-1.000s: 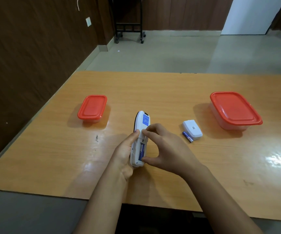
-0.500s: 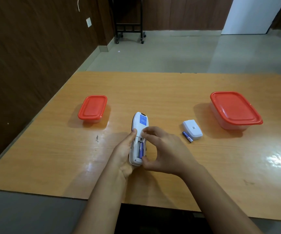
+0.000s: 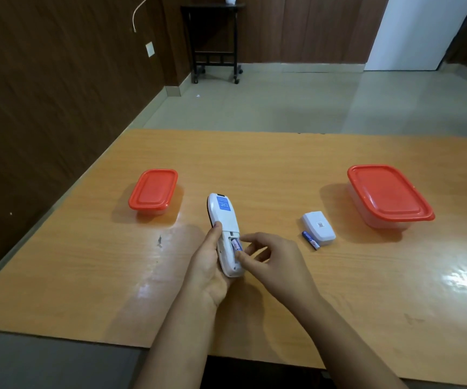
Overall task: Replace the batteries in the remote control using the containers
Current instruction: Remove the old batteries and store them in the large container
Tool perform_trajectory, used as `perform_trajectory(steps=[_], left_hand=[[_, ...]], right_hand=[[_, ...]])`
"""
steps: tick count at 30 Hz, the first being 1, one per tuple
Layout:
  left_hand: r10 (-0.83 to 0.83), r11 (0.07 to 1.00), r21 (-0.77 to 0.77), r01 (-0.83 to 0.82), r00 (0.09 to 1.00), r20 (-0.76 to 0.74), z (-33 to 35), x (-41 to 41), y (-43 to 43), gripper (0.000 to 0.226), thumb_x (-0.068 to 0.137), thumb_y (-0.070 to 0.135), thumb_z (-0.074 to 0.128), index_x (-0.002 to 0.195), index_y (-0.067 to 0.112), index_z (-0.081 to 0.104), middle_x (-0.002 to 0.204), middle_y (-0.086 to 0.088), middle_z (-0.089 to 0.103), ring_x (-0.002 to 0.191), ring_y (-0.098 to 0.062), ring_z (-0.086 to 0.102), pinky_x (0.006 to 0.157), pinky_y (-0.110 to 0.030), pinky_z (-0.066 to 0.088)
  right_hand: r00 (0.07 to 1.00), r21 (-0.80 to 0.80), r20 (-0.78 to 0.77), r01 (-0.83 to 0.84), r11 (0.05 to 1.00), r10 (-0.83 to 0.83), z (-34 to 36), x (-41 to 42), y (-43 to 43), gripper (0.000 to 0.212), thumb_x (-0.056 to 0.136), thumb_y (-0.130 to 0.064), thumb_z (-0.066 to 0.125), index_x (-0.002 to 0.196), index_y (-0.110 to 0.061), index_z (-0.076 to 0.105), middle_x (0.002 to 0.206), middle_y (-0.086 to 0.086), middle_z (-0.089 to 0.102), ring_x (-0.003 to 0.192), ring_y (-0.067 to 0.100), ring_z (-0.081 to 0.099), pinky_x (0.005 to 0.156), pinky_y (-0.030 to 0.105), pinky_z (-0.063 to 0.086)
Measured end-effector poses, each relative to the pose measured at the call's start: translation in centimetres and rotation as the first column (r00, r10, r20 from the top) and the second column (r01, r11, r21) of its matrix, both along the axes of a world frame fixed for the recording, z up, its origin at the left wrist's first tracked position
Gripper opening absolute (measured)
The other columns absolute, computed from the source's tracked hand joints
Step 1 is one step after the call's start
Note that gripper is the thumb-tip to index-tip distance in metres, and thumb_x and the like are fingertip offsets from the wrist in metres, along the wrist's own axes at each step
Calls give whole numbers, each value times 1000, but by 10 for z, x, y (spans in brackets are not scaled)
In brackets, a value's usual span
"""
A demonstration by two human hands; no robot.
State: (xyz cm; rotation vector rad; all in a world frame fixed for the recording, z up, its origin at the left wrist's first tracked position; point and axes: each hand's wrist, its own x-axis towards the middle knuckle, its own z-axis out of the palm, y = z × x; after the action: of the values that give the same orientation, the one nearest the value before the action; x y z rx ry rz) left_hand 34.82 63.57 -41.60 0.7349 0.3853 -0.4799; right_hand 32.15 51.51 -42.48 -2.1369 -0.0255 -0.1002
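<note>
Remote control (image 3: 224,220), top away, upper-left.

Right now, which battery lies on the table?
The loose battery beside the white cover; the other battery sits in the remote, pinched by the right hand.

One remote (image 3: 224,217), one cover (image 3: 318,227), two containers (image 3: 153,192) (image 3: 386,196), two batteries (image 3: 236,244) (image 3: 310,240): one in the right grip (image 3: 266,262), one right of it.

One wide-angle view is taken from the head, aimed forward and down. The left hand (image 3: 208,266) and right hand (image 3: 273,262) are seen close; the table (image 3: 254,169) is spread around them, the floor (image 3: 268,105) beyond.
</note>
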Motion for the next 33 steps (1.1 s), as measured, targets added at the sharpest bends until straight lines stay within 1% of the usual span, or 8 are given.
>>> perform_trajectory(steps=[3,6,11,21,24,28,31,33], left_hand=[[27,994,101,-29,999,26,-6,1,0,43,96,35,44,136,18,48,103,-13,63,73,-26,68,59,-33,57],[39,991,129,-42,999,25,-6,1,0,39,97,33,44,132,16,52,95,-8,62,79,-21,59,67,-34,49],[55,990,130,-56,998,12,-9,2,3,32,96,29,47,126,21,57,96,-2,62,83,-18,59,75,-36,48],[54,992,118,-52,998,-17,-13,4,4,33,95,29,49,125,18,58,98,-4,64,85,-20,62,72,-38,50],[53,989,140,-50,998,-23,-12,3,4,33,96,27,49,125,16,58,99,-6,65,87,-21,63,73,-39,50],[79,980,185,-79,997,6,-10,4,0,34,97,23,47,129,14,54,100,-8,65,95,-25,61,88,-46,49],[38,985,170,-40,999,14,-3,1,-6,36,98,28,43,130,12,51,95,-14,70,87,-30,68,70,-43,55],[-7,986,166,5,1000,15,3,-3,-10,36,99,32,40,124,11,55,88,-14,73,75,-29,71,55,-36,57]], right_hand=[[1000,-18,-5,26,999,-26,-2,1,-2,25,75,-19,67,98,-25,75,84,-12,72,70,4,64,69,23,53],[994,-66,6,112,992,-111,-1,6,-16,11,75,-26,67,84,-27,73,77,-14,72,70,2,64,67,28,54],[946,-464,80,315,828,-315,-8,15,-56,17,80,-22,60,91,-31,69,91,-9,62,94,15,56,59,27,35],[909,-606,46,355,712,-414,-17,19,-70,19,87,-32,54,100,-24,66,96,-2,62,95,21,55,63,29,39],[924,-538,68,351,767,-375,-15,20,-70,23,85,-34,56,105,-26,65,95,-5,63,96,19,56,66,29,41],[990,-164,-5,136,977,-139,-3,11,-42,41,80,-49,65,118,-33,61,98,-13,61,86,6,56,75,25,46],[991,-39,-133,-35,999,30,-2,1,-13,66,74,-54,69,133,-34,48,117,-13,55,92,3,56,82,24,48],[994,-65,-113,-17,998,9,-8,2,-7,64,71,-49,72,129,-33,52,115,-10,57,93,5,57,83,26,48]])
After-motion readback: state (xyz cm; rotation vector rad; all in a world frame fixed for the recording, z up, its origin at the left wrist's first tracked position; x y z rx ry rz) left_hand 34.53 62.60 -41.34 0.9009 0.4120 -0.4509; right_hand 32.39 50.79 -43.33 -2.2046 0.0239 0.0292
